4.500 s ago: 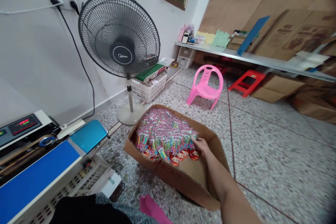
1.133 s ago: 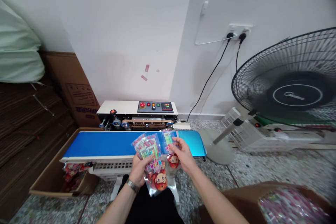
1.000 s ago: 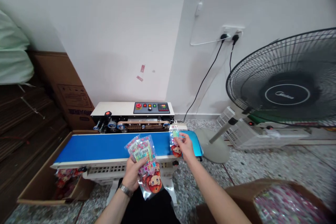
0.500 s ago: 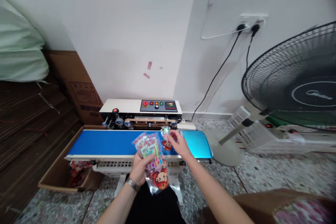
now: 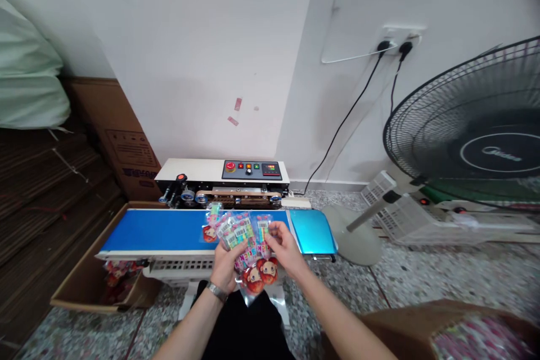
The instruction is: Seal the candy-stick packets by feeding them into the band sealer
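Note:
My left hand (image 5: 225,266) is closed round a fanned stack of clear candy packets (image 5: 241,239) with a red cartoon face at the bottom. My right hand (image 5: 283,246) pinches one packet (image 5: 265,250) at the right side of that stack. Both hands hover over the near edge of a blue conveyor belt (image 5: 156,229) of a sealing machine (image 5: 223,181). One single packet (image 5: 211,223) lies on the belt just left of the stack, its top under the sealing head.
A cardboard box (image 5: 86,287) with packets stands under the belt's left end. Another box full of packets (image 5: 472,334) is at the lower right. A standing fan (image 5: 472,135) is at the right, with cables to a wall socket (image 5: 396,39). Cartons stack at the left.
The packet my right hand laid on the belt has travelled left along it. My right hand has come back to the stack and taken hold of another packet.

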Tool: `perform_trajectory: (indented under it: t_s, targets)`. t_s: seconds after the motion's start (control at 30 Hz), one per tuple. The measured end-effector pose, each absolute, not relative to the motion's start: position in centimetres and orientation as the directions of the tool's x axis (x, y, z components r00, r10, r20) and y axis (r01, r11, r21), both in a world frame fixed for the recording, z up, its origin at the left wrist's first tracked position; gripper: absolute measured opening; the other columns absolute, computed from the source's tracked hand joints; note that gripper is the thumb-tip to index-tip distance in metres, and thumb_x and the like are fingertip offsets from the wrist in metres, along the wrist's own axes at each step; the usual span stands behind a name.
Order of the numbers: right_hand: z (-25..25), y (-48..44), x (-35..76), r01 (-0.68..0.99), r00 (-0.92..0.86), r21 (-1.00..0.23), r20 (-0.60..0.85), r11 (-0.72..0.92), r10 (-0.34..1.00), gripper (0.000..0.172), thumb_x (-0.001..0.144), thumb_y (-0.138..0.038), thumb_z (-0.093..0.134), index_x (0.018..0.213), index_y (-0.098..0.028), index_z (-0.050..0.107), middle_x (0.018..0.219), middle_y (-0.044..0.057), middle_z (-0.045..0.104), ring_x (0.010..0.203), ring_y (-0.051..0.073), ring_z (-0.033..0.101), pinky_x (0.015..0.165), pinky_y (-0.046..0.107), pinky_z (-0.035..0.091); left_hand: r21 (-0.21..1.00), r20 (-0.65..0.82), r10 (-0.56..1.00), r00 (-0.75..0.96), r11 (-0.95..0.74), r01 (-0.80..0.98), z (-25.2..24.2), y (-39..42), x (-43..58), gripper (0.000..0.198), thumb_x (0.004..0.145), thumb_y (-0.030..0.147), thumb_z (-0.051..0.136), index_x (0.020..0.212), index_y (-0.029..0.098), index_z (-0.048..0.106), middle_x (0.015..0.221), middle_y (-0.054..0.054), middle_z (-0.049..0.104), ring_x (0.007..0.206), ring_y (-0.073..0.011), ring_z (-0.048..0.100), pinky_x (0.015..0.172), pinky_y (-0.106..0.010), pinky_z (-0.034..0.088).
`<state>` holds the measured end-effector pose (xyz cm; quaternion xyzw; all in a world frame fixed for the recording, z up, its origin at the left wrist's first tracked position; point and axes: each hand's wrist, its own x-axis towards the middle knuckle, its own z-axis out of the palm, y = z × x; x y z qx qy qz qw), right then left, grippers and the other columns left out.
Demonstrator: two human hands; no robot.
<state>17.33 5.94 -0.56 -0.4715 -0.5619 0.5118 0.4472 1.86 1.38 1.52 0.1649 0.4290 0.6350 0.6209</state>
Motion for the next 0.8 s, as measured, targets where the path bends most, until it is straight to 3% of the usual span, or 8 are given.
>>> perform_trajectory:
  t_s: [0.1,0.23,0.33,0.5,0.57,0.63,0.73,0.8]
  targets:
    - [-1.4,8.3,19.7,0.058,0.064,-0.998,-0.004,-0.008,0.998,0.038,0.072,-0.043,0.055,0.100,-0.021,0.044,0.068,-0.003,0.055,0.058,0.014,0.055,0.053,0.024,0.044,0.750,-0.377,0.906,-0.191,0.177,-0.637,1.1,1.3,1.4,0.041,0.055,0.018,0.075,0.093,0.012,0.059,0.085,-0.010,0.070,0.076,-0.0252,0.066,0.073,-0.039,0.052]
    - [-2.6,12.4,23.3,0.352,0.280,-0.934,0.045,-0.059,0.959,0.039,0.069,-0.040,0.055,0.100,-0.018,0.047,0.062,-0.003,0.055,0.054,0.015,0.053,0.050,0.024,0.039,0.754,-0.402,0.897,-0.184,0.211,-0.622,0.7,1.0,0.7,0.044,0.055,0.018,0.076,0.095,0.012,0.058,0.084,-0.010,0.070,0.074,-0.0252,0.066,0.072,-0.039,0.053]
    - [-3.2,14.6,23.9,0.544,0.282,-0.833,0.069,-0.101,0.957,0.036,0.069,-0.036,0.054,0.099,-0.017,0.051,0.061,-0.001,0.057,0.055,0.016,0.054,0.052,0.025,0.038,0.754,-0.402,0.898,-0.178,0.215,-0.620,0.5,0.9,0.6,0.047,0.054,0.018,0.076,0.097,0.012,0.057,0.083,-0.010,0.070,0.076,-0.0265,0.066,0.073,-0.040,0.052]
    - [-2.4,15.1,21.1,0.653,0.157,-0.757,0.110,-0.020,0.981,0.033,0.069,-0.029,0.055,0.100,-0.017,0.053,0.075,0.004,0.062,0.070,0.018,0.058,0.063,0.027,0.041,0.752,-0.386,0.910,-0.154,0.214,-0.623,0.8,0.7,0.8,0.045,0.054,0.017,0.076,0.095,0.012,0.058,0.085,-0.011,0.070,0.077,-0.0270,0.066,0.074,-0.041,0.052]
    - [-1.5,13.9,19.7,0.622,0.077,-0.776,0.188,0.101,0.979,0.028,0.071,-0.030,0.056,0.096,-0.018,0.055,0.085,0.006,0.062,0.077,0.018,0.057,0.069,0.029,0.042,0.755,-0.378,0.914,-0.147,0.213,-0.620,1.0,0.8,0.9,0.044,0.055,0.017,0.076,0.095,0.013,0.058,0.087,-0.011,0.070,0.078,-0.0270,0.065,0.074,-0.041,0.052]
    - [-0.5,12.0,18.4,0.473,-0.095,-0.858,0.176,0.200,0.980,0.024,0.076,-0.036,0.052,0.092,-0.019,0.056,0.084,0.004,0.061,0.074,0.016,0.057,0.068,0.027,0.043,0.758,-0.359,0.923,-0.142,0.199,-0.621,1.1,0.9,1.1,0.042,0.056,0.018,0.075,0.094,0.013,0.059,0.089,-0.011,0.070,0.079,-0.0269,0.065,0.075,-0.041,0.051]
    - [0.5,8.7,16.7,0.227,-0.348,-0.957,0.092,0.179,0.933,0.025,0.080,-0.042,0.047,0.085,-0.019,0.056,0.071,0.000,0.059,0.064,0.013,0.055,0.059,0.024,0.043,0.761,-0.326,0.936,-0.131,0.177,-0.623,1.2,1.0,1.5,0.041,0.056,0.017,0.075,0.094,0.013,0.059,0.090,-0.011,0.070,0.078,-0.0263,0.065,0.074,-0.040,0.052]
    - [0.6,7.2,16.1,0.201,-0.328,-0.961,0.115,0.188,0.938,0.025,0.081,-0.042,0.047,0.080,-0.019,0.056,0.070,-0.001,0.058,0.064,0.012,0.053,0.058,0.023,0.041,0.762,-0.318,0.939,-0.130,0.171,-0.625,1.2,1.1,1.8,0.042,0.056,0.018,0.075,0.094,0.012,0.059,0.090,-0.011,0.069,0.078,-0.0264,0.065,0.074,-0.039,0.052]
